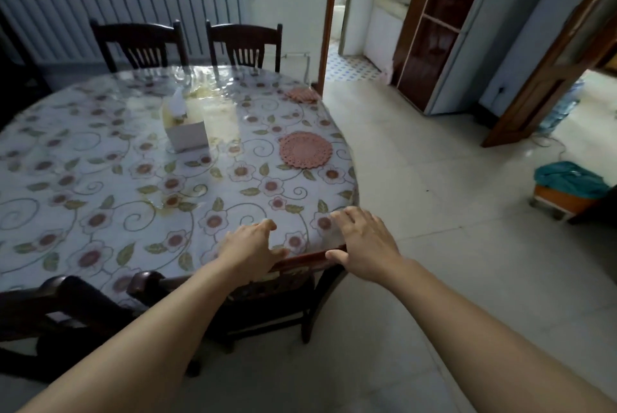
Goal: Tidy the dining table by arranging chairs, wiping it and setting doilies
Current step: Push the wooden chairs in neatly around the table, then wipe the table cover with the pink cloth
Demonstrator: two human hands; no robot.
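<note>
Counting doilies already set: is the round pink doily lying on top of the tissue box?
No, the pink doily lies flat on the tablecloth, right of the tissue box.

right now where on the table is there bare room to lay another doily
The widest bare stretch is the left half of the table, left of the tissue box. A smaller patch lies between the round doily and the hands on the near chair. The far right edge is crowded by a doily pile.
</note>
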